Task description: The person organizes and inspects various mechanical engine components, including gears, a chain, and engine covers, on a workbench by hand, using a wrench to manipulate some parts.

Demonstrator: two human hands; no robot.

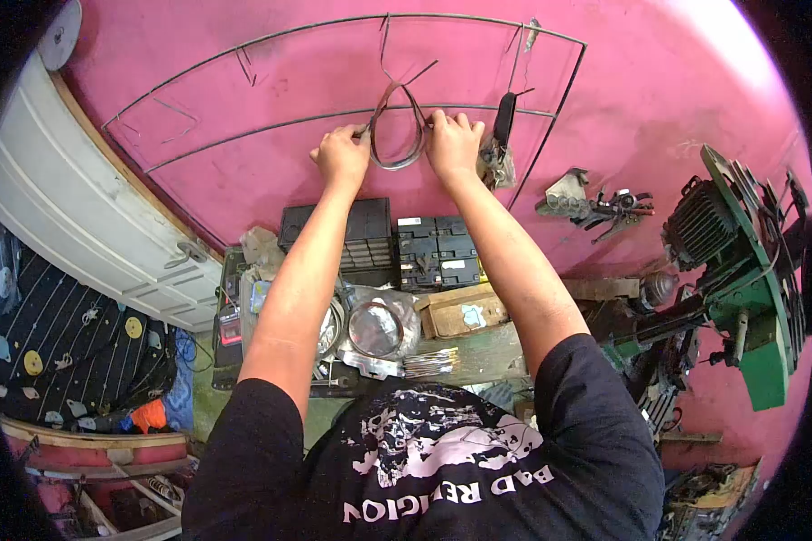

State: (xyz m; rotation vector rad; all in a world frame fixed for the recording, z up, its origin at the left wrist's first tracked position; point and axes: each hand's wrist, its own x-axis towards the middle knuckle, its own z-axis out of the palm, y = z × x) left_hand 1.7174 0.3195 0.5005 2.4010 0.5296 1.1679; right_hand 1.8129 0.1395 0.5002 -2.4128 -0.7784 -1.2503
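Observation:
Both arms reach up to a metal rod frame (478,110) on the pink wall. A loop of thin bands (397,166), brownish at the top and silvery at the bottom, hangs there at a bent wire hook (385,50). My left hand (343,158) is closed, its fingers at the loop's left side. On the other side my right hand (453,144) pinches the loop's edge with curled fingers. Just right of that hand hang a black strap (505,119) and a small clear bag (497,168).
Below stands a bench with dark plastic drawers (367,225), black boxes (438,254), a cardboard box (465,312), a round ring (376,328) and a wrench (330,382). A green machine (756,298) projects at the right. At the left is a white door (81,198).

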